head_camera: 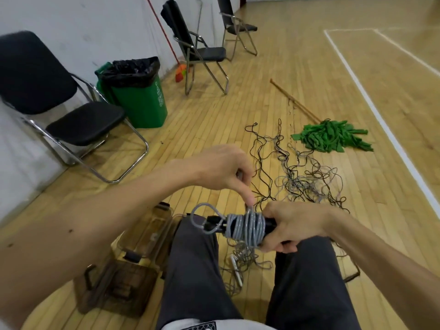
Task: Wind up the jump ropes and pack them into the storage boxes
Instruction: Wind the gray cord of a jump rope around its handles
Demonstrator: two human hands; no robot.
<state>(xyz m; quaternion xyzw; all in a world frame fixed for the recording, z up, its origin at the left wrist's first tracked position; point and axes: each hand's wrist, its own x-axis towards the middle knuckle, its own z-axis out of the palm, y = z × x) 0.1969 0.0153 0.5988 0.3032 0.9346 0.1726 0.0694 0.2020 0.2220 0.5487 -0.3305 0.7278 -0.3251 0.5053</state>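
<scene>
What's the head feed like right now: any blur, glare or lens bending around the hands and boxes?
Head view: even light, soft shadows, no harsh glare. Head view: the wound rope and right hand read sharp; the left hand is slightly soft at its fingertips. Head view: the wide lens bows the white floor line, and the clear boxes at lower left look smeared.
</scene>
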